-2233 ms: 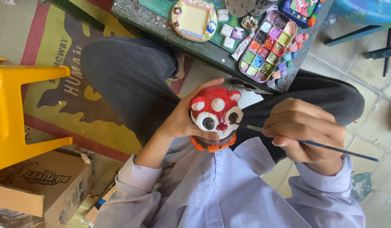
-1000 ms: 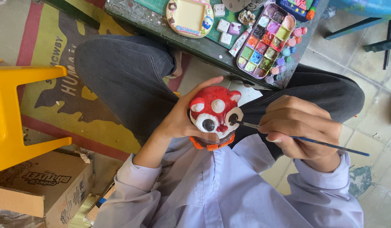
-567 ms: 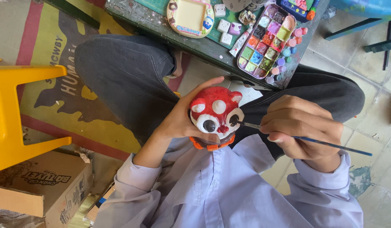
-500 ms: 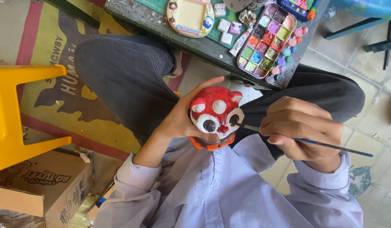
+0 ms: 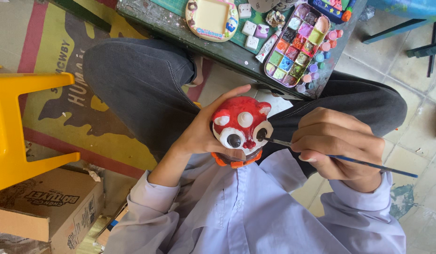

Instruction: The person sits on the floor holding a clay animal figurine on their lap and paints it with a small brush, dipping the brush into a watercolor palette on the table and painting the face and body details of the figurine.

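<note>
Below the low green table (image 5: 180,33) with its paint palette (image 5: 298,47), the left hand (image 5: 204,134) clasps a red figurine (image 5: 240,127) over the lap. The right hand (image 5: 333,143) pinches a brush (image 5: 364,162), its tip touching the figurine's dark eye; I think a small slip could smear black onto the white.

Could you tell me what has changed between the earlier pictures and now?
Very little. The right hand keeps its grip on the brush, whose tip stays at the figurine's dark eye; the handle tilts only slightly. The left hand still cups the figurine. The palette is unmoved.
</note>
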